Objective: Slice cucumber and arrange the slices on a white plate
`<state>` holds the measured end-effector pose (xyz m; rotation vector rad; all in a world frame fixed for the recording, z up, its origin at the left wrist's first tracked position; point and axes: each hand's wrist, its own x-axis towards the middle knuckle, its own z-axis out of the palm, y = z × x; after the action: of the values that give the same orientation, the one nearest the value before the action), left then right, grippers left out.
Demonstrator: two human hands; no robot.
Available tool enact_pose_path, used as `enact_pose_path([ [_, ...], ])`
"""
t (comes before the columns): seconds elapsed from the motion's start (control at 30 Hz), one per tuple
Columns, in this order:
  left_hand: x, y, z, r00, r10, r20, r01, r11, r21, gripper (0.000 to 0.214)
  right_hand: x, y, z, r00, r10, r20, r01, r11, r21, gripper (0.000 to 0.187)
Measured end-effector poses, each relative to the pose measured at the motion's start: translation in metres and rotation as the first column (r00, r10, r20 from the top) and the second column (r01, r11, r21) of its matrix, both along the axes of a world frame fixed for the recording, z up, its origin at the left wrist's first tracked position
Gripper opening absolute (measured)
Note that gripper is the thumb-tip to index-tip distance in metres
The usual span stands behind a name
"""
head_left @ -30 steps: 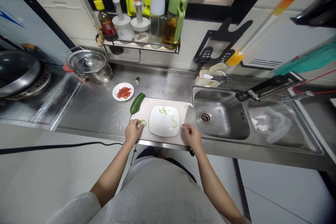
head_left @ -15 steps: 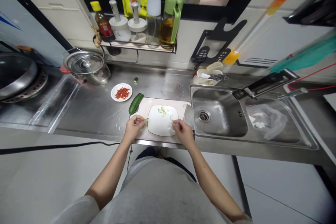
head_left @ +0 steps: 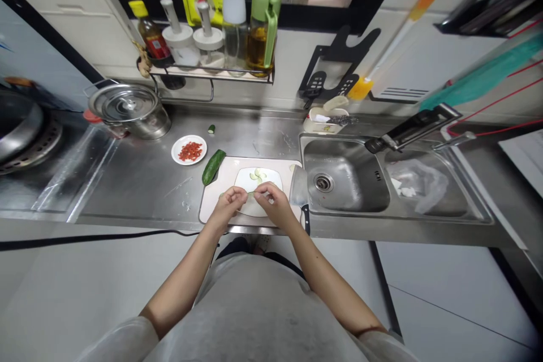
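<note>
My left hand and my right hand meet over the near edge of a white square plate. Both pinch a thin pale green cucumber slice between their fingertips. More cucumber slices lie on the plate's far side. The plate rests on a pale cutting board. A cucumber half lies at the board's far left corner. A cleaver rests on the board's right edge, just right of my right hand.
A small dish of chopped red chili and a cucumber end sit on the steel counter. A lidded pot stands at left, a sink at right with a plastic bag. A condiment rack hangs on the wall.
My left hand lifted a cucumber slice off the board and moved right. My right hand left the cleaver and came left to meet it over the plate. The camera shifted right.
</note>
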<state>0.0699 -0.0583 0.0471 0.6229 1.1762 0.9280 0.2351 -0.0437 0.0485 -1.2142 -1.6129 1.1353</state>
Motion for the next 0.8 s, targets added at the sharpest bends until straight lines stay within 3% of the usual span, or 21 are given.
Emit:
enact_pose_path([
  [0.1, 0.001, -0.001, -0.004, 0.974, -0.038, 0.223, 0.087, 0.973, -0.212, 0.050, 0.003, -0.002, 0.000, 1.000, 0.010, -0.004, -0.010, 1.000, -0.006, 0.011],
  [0.2, 0.002, 0.000, -0.003, 0.938, -0.044, 0.344, 0.151, 0.944, -0.293, 0.045, 0.006, -0.004, -0.001, 1.000, 0.018, -0.006, -0.018, 1.000, -0.015, 0.012],
  [0.57, 0.006, 0.002, -0.001, 0.976, -0.045, 0.214, 0.072, 0.990, -0.121, 0.059, 0.014, -0.004, 0.000, 1.000, -0.010, 0.012, 0.011, 0.998, -0.066, 0.013],
  [0.8, 0.016, 0.001, -0.001, 0.998, -0.042, 0.055, 0.042, 0.999, 0.011, 0.052, 0.021, -0.008, -0.005, 0.999, -0.038, 0.015, 0.040, 0.977, -0.209, 0.017],
])
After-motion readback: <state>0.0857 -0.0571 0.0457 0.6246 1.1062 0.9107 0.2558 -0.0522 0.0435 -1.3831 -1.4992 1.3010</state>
